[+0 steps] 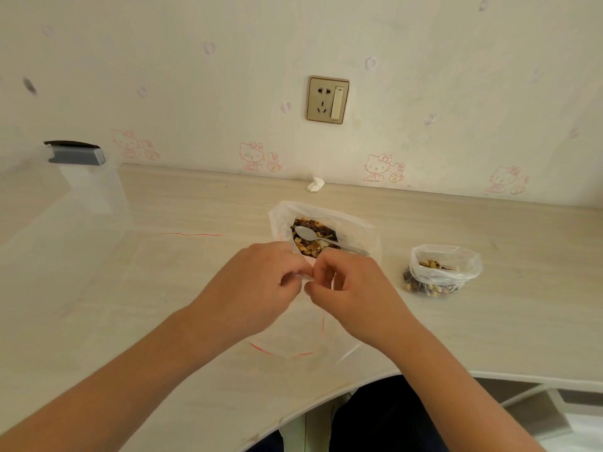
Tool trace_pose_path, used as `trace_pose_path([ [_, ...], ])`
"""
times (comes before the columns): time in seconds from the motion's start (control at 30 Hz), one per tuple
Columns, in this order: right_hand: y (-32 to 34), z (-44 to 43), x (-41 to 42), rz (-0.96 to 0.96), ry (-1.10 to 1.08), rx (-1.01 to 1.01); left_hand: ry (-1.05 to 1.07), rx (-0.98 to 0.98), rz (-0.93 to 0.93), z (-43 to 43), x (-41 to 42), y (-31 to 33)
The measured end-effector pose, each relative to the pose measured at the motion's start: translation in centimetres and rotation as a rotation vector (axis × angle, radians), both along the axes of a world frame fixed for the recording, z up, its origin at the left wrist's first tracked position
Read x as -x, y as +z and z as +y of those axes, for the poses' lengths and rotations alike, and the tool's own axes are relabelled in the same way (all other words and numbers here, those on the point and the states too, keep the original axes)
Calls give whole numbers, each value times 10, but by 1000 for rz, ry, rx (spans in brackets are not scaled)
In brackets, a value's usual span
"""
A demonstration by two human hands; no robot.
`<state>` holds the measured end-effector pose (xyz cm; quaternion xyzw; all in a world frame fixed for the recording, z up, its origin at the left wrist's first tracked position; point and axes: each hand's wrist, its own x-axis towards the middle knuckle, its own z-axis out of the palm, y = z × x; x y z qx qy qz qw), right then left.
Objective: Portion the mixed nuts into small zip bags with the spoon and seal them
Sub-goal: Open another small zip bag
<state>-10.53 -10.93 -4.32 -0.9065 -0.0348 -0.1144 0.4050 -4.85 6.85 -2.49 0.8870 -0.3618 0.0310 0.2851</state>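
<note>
An open clear bag of mixed nuts (359,230) lies on the table just beyond my hands. A metal spoon (308,234) rests in it, handle pointing right. My left hand (261,288) and my right hand (349,288) meet over the table, both pinching the top edge of an empty clear zip bag (293,337) with a red seal line; the bag hangs below my fingers and reaches the table. To the right sits a small bag holding nuts (437,272), its mouth open.
A crumpled white tissue (315,184) lies at the wall. More clear zip bags (182,256) lie flat at the left, under a grey clip holder (76,154). The table's curved front edge (326,402) runs close to my body. A wall socket (328,99) is above.
</note>
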Motion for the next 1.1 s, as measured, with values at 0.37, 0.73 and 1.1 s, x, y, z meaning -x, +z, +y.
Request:
trace_pose_path([
  [0.37, -5, -22, 17, -219, -284, -338, 262, 199, 130, 24, -7, 13],
  [0.73, -24, -16, 21, -167, -378, -318, 96, 947, 963, 4, 2, 7],
  [1.1, -20, -22, 14, -68, -266, -952, -170, 664, 1131, 12, -3, -1],
])
